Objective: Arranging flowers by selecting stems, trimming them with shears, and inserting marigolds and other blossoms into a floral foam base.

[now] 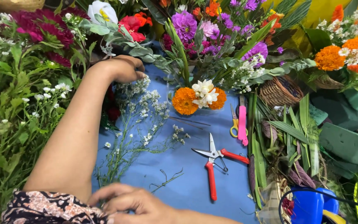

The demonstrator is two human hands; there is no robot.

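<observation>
Grasping stems: left hand (125, 68), upper left of frame, fingers curled closed around white-flowered sprigs (139, 114) trailing down blue table (187, 186), likely steadying bunch. Right hand (133, 205), bottom centre, loosely curled, grasp unclear, resting on patterned sleeve (50, 209). Centre: one red-handled pruner (214, 161), blades apart, within reach. Two orange marigolds (185, 101) above. One wicker basket (279, 90), right.

Pruning shears (214, 164) lie on the table (187, 186), right of loose flower stems (135, 124). Scissors (234, 123) lie behind them, a basket (279, 90) farther right.
</observation>
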